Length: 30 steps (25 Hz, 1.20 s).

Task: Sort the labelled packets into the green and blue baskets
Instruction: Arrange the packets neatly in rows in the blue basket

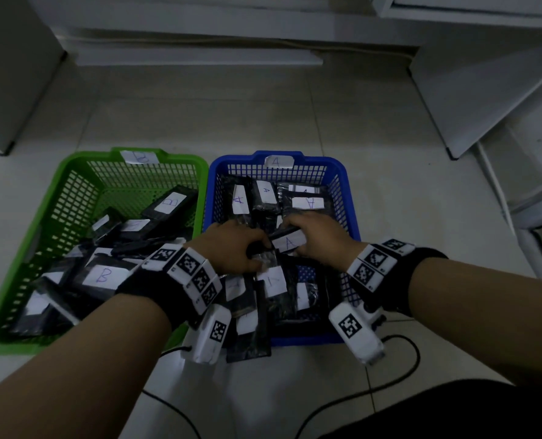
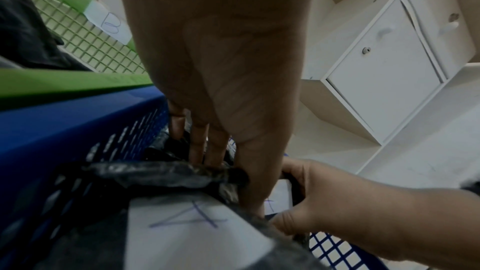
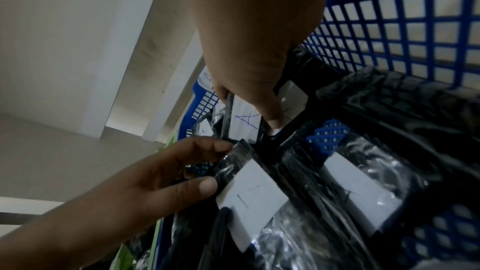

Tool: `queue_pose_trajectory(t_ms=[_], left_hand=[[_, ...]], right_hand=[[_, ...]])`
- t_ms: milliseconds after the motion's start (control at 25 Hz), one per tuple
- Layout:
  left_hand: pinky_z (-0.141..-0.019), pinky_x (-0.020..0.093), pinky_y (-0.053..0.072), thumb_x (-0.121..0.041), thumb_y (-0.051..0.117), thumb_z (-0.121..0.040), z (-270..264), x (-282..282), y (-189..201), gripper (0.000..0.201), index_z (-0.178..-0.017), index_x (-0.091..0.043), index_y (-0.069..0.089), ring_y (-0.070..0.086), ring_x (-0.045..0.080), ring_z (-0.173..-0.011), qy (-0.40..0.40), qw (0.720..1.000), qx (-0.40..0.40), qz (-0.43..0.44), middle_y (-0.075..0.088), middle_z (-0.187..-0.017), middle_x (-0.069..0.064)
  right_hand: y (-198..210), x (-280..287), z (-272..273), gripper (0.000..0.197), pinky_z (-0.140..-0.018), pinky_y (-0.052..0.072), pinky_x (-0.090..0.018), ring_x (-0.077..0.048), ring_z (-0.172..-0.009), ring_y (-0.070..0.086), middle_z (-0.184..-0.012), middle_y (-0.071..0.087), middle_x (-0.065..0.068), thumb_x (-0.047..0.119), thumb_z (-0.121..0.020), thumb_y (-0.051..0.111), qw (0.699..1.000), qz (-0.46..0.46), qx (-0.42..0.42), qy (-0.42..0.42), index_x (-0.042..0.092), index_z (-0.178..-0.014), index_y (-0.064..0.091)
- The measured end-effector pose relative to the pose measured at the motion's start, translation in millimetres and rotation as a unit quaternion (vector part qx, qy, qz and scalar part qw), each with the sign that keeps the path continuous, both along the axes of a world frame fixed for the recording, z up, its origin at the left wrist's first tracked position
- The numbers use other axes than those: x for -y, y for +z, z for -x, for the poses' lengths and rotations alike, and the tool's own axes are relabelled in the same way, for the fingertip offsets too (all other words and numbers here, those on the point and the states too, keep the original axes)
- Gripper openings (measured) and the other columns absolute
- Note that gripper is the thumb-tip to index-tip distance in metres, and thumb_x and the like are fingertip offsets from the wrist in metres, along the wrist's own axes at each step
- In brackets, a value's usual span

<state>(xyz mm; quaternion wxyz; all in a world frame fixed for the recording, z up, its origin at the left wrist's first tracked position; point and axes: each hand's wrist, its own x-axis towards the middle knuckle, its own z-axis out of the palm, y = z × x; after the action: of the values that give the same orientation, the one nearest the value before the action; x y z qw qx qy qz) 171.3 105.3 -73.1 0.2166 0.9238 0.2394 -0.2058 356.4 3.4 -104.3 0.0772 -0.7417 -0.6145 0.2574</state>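
A green plastic lattice basket point(image 1: 73, 191) tagged B sits beside a blue plastic lattice basket point(image 1: 342, 185) tagged A, both holding black labelled packets; over the blue one the left hand point(image 1: 231, 245) pinches a black plastic packet point(image 3: 233, 163), the right hand point(image 1: 317, 236) grips an A-labelled black packet point(image 1: 287, 240)

Left hand point(image 2: 221, 81) reaching down into blue basket point(image 2: 64, 122), fingers point(image 2: 197, 145) on black packets. A-labelled packet point(image 2: 192, 231) at six o'clock. Right hand point(image 2: 345, 208) at four o'clock, green basket point(image 2: 64, 81) at ten.
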Motion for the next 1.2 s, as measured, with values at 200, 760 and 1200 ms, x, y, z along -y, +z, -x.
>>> queue_pose_trajectory(t_ms=[200, 760, 1200], left_hand=[[-0.100, 0.043, 0.031, -0.050, 0.058, -0.083, -4.7, 0.6, -2.7, 0.048, -0.126, -0.037, 0.040, 0.040, 0.024, -0.121, 0.005, 0.999, -0.027, 0.029, 0.053, -0.126, 0.003], [-0.104, 0.045, 0.034, -0.051, 0.062, -0.081, -5.2, 1.3, -4.9, 0.049, -0.124, -0.038, 0.042, 0.036, 0.023, -0.123, 0.016, 0.998, -0.020, 0.053, 0.049, -0.132, 0.000], [-0.092, 0.038, 0.045, -0.034, 0.066, -0.081, -22.5, 4.6, -13.0, 0.046, -0.113, -0.027, 0.034, 0.048, 0.027, -0.108, 0.069, 0.992, -0.013, 0.106, 0.047, -0.120, 0.013]], right_hand=[[5.8, -2.7, -4.1, 0.058, -0.075, 0.036, -0.024, -0.021, -0.106, 0.051, -0.114, 0.055, -0.007, 0.022, -0.069, 0.081, 0.999, 0.036, 0.022, 0.019, 0.020, -0.122, 0.057], [-4.6, 15.7, -1.5, 0.071, -0.090, 0.042, -0.034, -0.027, -0.116, 0.046, -0.128, 0.046, -0.008, 0.036, -0.078, 0.073, 0.989, 0.061, 0.133, 0.029, 0.020, -0.140, 0.041], [11.0, 4.5, -19.4, 0.045, -0.087, 0.042, -0.029, -0.024, -0.112, 0.052, -0.130, 0.049, -0.011, 0.032, -0.094, 0.053, 0.992, 0.121, 0.040, 0.003, 0.009, -0.132, 0.046]])
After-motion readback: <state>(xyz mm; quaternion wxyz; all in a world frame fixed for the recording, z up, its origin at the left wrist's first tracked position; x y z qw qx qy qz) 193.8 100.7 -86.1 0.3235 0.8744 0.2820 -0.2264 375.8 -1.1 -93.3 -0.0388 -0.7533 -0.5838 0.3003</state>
